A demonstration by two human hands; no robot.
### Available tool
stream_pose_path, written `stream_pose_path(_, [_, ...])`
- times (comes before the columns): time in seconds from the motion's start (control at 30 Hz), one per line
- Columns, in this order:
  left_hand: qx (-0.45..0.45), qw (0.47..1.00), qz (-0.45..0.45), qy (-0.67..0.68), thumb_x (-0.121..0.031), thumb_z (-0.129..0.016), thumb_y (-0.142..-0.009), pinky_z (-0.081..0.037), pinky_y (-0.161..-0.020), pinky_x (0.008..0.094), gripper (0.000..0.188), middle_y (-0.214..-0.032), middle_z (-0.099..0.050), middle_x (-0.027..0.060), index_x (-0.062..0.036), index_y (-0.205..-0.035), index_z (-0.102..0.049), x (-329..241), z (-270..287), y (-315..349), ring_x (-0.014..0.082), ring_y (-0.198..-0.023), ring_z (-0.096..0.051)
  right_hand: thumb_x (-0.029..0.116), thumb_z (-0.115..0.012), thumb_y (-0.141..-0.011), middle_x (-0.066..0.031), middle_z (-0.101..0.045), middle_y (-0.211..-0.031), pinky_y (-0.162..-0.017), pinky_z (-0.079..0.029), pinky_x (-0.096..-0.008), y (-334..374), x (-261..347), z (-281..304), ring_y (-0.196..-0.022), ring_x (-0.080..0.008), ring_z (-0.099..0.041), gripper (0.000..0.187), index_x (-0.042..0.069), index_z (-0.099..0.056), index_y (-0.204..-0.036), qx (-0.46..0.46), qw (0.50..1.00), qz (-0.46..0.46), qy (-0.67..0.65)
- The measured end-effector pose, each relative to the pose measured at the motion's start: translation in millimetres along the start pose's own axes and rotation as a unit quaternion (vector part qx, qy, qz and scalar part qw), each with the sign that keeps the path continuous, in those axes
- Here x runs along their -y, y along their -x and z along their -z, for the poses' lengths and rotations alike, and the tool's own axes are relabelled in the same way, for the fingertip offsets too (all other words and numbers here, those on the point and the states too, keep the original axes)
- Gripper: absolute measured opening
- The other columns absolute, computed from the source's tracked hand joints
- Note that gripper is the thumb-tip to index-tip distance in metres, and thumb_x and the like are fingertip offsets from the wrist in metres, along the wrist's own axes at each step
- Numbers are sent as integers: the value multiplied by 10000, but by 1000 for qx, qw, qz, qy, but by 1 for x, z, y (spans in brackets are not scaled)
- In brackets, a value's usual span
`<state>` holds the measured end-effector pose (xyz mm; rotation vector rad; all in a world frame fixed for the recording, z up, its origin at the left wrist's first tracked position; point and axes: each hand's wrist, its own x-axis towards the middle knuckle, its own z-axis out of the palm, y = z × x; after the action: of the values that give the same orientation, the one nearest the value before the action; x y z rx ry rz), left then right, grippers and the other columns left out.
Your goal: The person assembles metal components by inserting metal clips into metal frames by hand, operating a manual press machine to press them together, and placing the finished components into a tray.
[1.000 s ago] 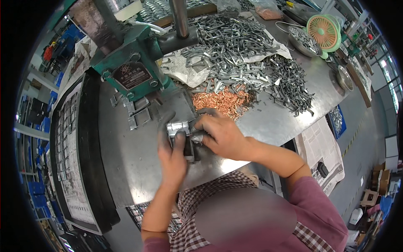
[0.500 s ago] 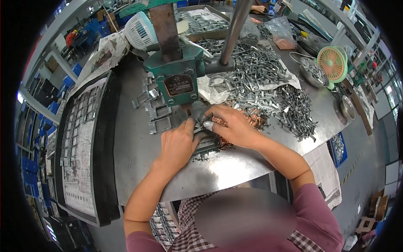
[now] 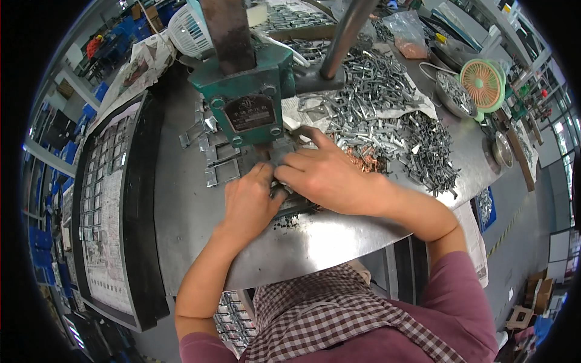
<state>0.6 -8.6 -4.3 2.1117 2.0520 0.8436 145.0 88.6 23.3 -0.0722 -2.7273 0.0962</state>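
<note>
Below the ram [image 3: 264, 151] of a green hand press [image 3: 245, 106], my two hands meet over the press base. My left hand [image 3: 249, 196] has its fingers bent and pinched together near the ram tip. Bent over the same spot from the right, my right hand [image 3: 324, 175] has closed fingers that nearly touch the left ones. Whatever small part lies between them is hidden by the fingers. Left of the press lie several U-shaped metal frames [image 3: 227, 172]. Small copper-coloured pins [image 3: 367, 160] show just behind my right hand.
Heaps of grey metal strips [image 3: 378, 91] and darker pieces [image 3: 426, 154] cover the table's right side. A black-edged tray [image 3: 112, 266] with rows of frames stands at the left. At the right are a steel bowl [image 3: 454, 100] and an orange-green fan [image 3: 482, 85]. Dark crumbs [image 3: 285, 222] lie near the front.
My right hand has moved left and turned over the spot under the ram, hiding its thumb and more of the pins. My left hand stays near the ram. The whole view has shifted slightly.
</note>
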Motion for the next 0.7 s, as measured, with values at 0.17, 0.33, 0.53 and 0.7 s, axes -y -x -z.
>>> stream_pose_path(0.17, [12, 999, 49, 8, -184, -674, -687, -443, -643, 408, 305, -813, -595, 192, 27, -888, -585, -5, 0, -8, 362, -743, -570, 78, -569, -710, -55, -581, -746, -818, -364, -413, -4, -12, 3, -713, -230, -581, 163, 59, -572, -872, 28, 998, -41, -31])
stream_pose_path(0.33, [10, 999, 49, 21, -213, -691, -679, -445, -661, 394, 353, -819, -604, 212, 40, -908, -601, -1, 1, -11, 361, -757, -578, 95, -579, -719, -93, -608, -966, -810, -386, -385, 8, -14, 4, -856, -268, -576, 291, 44, -562, -1005, 63, 977, -165, -118])
stream_pose_path(0.53, [-23, 993, 95, 68, -235, -702, -677, -452, -673, 376, 388, -829, -608, 220, 52, -919, -607, 18, 1, -3, 353, -751, -589, 122, -570, -749, -143, -566, -1044, -862, -401, -366, 20, -7, 60, -996, -280, -530, 361, 17, -520, -1091, -170, 970, -146, -94])
stream_pose_path(0.7, [-98, 994, 39, -8, -287, -668, -696, -461, -615, 393, 309, -792, -618, 156, -43, -883, -635, 21, -15, -9, 318, -708, -593, 166, -575, -817, -151, -574, -999, -783, -462, -304, -13, 0, 124, -922, -233, -568, 364, -38, -498, -1108, -536, 807, -19, -246])
